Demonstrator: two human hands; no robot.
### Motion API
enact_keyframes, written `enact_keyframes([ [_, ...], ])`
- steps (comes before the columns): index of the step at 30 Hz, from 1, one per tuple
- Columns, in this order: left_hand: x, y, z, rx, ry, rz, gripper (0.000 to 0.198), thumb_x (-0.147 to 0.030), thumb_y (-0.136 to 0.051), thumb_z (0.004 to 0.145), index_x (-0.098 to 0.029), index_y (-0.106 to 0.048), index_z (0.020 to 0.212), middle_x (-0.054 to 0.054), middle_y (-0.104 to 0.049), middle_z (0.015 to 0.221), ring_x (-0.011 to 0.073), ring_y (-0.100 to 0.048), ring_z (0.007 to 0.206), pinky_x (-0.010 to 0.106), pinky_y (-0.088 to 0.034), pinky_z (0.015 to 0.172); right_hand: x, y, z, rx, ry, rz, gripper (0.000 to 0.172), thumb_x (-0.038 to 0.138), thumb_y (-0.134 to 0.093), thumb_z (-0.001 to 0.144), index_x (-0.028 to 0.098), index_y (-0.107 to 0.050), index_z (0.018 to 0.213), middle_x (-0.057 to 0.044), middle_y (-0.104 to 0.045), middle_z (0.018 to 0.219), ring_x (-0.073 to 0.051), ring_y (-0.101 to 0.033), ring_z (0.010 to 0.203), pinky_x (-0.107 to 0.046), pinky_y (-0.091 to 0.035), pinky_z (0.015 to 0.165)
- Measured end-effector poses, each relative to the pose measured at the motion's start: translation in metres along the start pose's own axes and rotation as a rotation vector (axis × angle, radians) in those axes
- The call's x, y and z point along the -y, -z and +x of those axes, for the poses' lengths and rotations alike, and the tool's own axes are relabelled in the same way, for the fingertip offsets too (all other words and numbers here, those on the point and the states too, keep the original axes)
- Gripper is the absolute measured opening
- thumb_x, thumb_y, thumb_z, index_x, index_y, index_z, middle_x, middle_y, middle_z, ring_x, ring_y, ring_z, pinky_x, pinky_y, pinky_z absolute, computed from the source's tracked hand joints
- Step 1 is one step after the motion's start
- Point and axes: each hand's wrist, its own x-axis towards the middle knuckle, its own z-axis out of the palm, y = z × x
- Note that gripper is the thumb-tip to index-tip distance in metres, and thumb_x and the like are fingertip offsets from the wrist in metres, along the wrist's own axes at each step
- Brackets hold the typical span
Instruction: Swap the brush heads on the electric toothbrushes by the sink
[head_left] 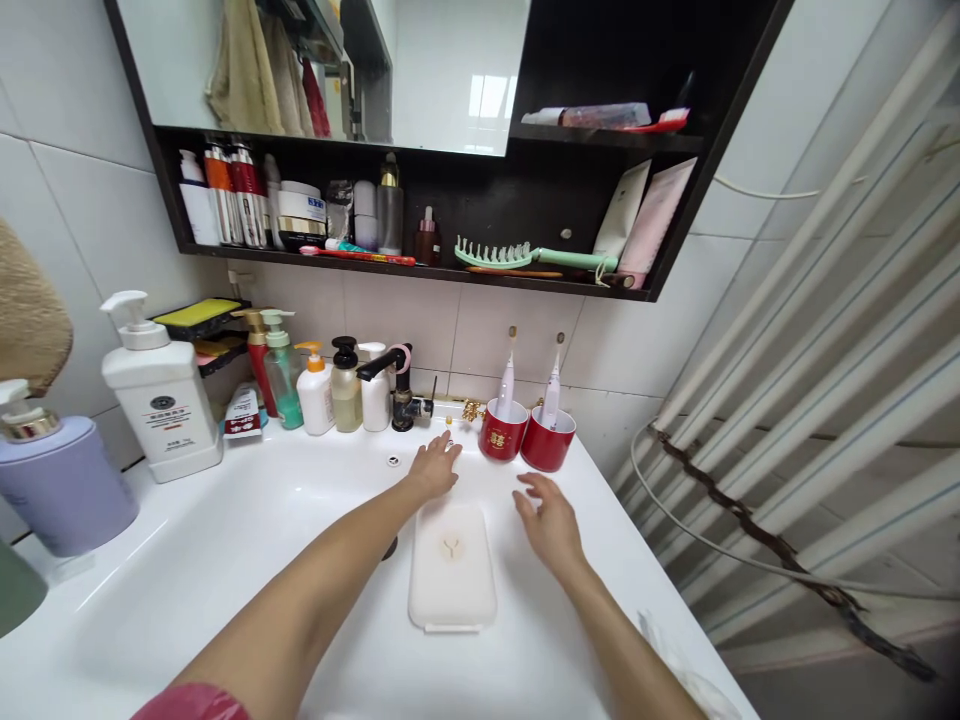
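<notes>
Over white sink [187, 575], left hand [434, 470] and right hand [552, 518] near pale case [453, 585], each grip apart.

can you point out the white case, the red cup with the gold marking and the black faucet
White case [453, 572]: head view, on its top face.
Red cup [502, 434]: head view, on its front wall.
Black faucet [403, 385]: head view, on its upright body.

Left grip [435, 466] palm down, arm [322, 572] outstretched; right grip [553, 522] loosely curled.
</notes>
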Motion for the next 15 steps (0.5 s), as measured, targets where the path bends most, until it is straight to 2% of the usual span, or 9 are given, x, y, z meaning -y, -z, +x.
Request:
enact_keyframes([
  [3, -0.011, 0.005, -0.008, -0.036, 0.004, -0.06, 0.047, -0.02, -0.047, 0.06, -0.022, -0.035, 0.106, 0.005, -0.015, 0.126, 0.0199, -0.019, 0.113, 0.033, -0.017, 0.091, -0.002, 0.019, 0.032, -0.206, -0.041, -0.11, 0.032, 0.029, -0.039, 0.064, 0.017, -0.048, 0.091, -0.009, -0.046, 0.099, -0.021, -0.041, 0.094, -0.034, -0.036, 0.075],
  [4, -0.016, 0.005, -0.011, -0.051, 0.008, -0.084, 0.047, -0.022, -0.046, 0.062, -0.021, -0.034, 0.108, 0.005, -0.015, 0.126, 0.0193, -0.019, 0.113, 0.031, -0.018, 0.091, -0.003, 0.024, 0.043, -0.231, -0.063, -0.165, 0.035, 0.03, -0.04, 0.063, 0.017, -0.047, 0.094, -0.01, -0.042, 0.104, -0.022, -0.038, 0.098, -0.035, -0.034, 0.076],
  [7, -0.03, 0.005, -0.02, -0.08, 0.024, -0.161, 0.046, -0.026, -0.043, 0.064, -0.019, -0.033, 0.109, 0.006, -0.016, 0.125, 0.0179, -0.02, 0.112, 0.028, -0.021, 0.09, -0.008, 0.031, 0.072, -0.181, -0.167, -0.297, 0.044, 0.034, -0.046, 0.058, 0.019, -0.046, 0.099, -0.013, -0.037, 0.108, -0.025, -0.04, 0.096, -0.036, -0.035, 0.072],
  [9, -0.038, 0.003, -0.026, -0.083, 0.035, -0.213, 0.045, -0.027, -0.042, 0.065, -0.017, -0.035, 0.108, 0.007, -0.02, 0.124, 0.0176, -0.022, 0.112, 0.027, -0.022, 0.09, -0.011, 0.031, 0.083, -0.108, -0.218, -0.353, 0.041, 0.034, -0.048, 0.057, 0.018, -0.049, 0.094, -0.013, -0.042, 0.101, -0.024, -0.046, 0.087, -0.035, -0.037, 0.066],
  [12, -0.044, 0.0, -0.038, -0.076, 0.044, -0.284, 0.043, -0.027, -0.043, 0.064, -0.016, -0.038, 0.105, 0.009, -0.025, 0.121, 0.0178, -0.026, 0.11, 0.027, -0.023, 0.09, -0.013, 0.031, 0.082, -0.062, -0.24, -0.398, 0.029, 0.033, -0.045, 0.06, 0.015, -0.055, 0.081, -0.012, -0.048, 0.084, -0.022, -0.051, 0.072, -0.032, -0.038, 0.059],
  [15, -0.046, 0.001, -0.05, -0.077, 0.036, -0.348, 0.041, -0.027, -0.045, 0.063, -0.016, -0.041, 0.102, 0.008, -0.03, 0.118, 0.0167, -0.031, 0.107, 0.025, -0.024, 0.089, -0.01, 0.036, 0.063, -0.089, -0.222, -0.421, 0.025, 0.033, -0.044, 0.061, 0.015, -0.055, 0.076, -0.011, -0.047, 0.08, -0.021, -0.05, 0.071, -0.032, -0.038, 0.059],
])
